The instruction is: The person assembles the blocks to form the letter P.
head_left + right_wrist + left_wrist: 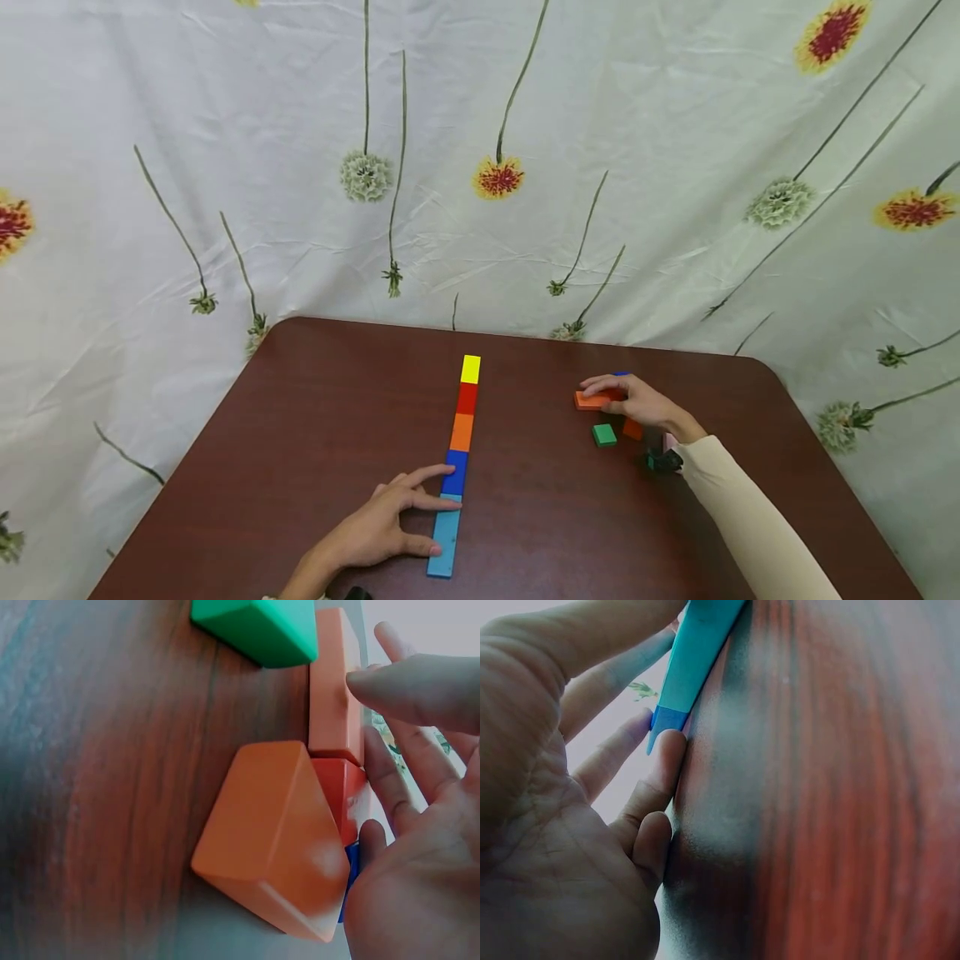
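Observation:
A straight row on the table runs from a yellow block (471, 369) through red (467, 398), orange (462, 432) and dark blue (454, 483) to a long light blue block (445, 546). My left hand (386, 521) rests at the near end. Its thumb touches the light blue block; its extended fingers reach the light and dark blue ones. My right hand (637, 402) is over an orange block (588, 402), its thumb at the block's side and its fingers above. Close by are a red block (334, 787), a green block (603, 435) and another orange block (255, 810).
A blue block (621, 373) shows behind my right hand. Something pink (668, 441) is partly hidden by the wrist camera (663, 461). The dark brown table (337, 400) ends at a flowered cloth (315, 208) at the back.

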Motion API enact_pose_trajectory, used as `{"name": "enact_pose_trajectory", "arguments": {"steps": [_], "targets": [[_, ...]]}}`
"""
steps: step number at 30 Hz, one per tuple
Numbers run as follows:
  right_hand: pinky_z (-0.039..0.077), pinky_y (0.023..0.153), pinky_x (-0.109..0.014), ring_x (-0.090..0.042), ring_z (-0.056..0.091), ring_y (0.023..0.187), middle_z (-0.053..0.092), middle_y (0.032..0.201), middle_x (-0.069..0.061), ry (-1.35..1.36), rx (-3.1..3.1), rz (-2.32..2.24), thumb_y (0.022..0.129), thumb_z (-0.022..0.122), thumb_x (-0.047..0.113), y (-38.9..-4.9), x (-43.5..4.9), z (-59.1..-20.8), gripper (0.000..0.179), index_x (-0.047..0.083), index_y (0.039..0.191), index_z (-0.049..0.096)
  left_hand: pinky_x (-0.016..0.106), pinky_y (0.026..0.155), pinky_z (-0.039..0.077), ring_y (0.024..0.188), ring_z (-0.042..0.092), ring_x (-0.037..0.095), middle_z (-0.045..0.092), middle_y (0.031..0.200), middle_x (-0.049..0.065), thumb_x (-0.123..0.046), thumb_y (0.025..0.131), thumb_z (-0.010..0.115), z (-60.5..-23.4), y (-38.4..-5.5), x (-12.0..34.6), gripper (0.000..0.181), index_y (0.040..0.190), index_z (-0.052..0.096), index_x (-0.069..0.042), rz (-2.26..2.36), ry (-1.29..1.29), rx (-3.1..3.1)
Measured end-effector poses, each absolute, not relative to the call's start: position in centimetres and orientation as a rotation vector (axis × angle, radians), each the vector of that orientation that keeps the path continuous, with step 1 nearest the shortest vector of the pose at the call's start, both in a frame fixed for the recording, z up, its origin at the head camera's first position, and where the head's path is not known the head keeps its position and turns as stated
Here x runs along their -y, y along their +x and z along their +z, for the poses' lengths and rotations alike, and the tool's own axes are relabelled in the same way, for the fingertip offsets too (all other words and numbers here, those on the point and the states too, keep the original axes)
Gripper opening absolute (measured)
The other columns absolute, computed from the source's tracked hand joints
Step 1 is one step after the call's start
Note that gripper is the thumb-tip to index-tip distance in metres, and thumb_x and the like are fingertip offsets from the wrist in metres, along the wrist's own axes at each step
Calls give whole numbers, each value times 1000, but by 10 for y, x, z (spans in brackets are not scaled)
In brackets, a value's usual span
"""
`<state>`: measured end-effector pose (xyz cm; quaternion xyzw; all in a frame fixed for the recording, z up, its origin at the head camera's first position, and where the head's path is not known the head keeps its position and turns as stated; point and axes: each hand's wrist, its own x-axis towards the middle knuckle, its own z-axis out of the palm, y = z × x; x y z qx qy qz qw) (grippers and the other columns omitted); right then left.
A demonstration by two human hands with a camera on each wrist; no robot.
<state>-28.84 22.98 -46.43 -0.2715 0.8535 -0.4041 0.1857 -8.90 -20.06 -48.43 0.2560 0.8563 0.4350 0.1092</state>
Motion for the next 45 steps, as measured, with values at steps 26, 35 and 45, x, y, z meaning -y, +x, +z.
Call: {"name": "enact_pose_trajectory", "arguments": {"steps": [26,35,45], "targets": [[46,98,-48,-37,57,120,63,134,-17,-946,-2547,-993,88,59,-16,-285,-220,-470,44,7,124,69,72,100,19,137,37,40,44,155,0,-46,81,79,-487,-95,199,49,128,71,-31,1297,756,-2495],[49,93,-47,-32,60,110,65,129,-16,-989,-2602,-916,89,62,-11,-282,-215,-470,40,7,124,69,60,97,26,134,40,37,44,155,-1,-49,81,78,-485,-93,201,50,127,70,-33,1270,755,-2510],[50,81,-34,-19,59,92,67,120,-14,-937,-2657,-921,93,69,2,-284,-208,-466,34,8,126,67,59,97,25,133,41,35,44,155,-2,-50,81,78,-483,-92,203,50,127,70,-34,1275,758,-2514]]}}
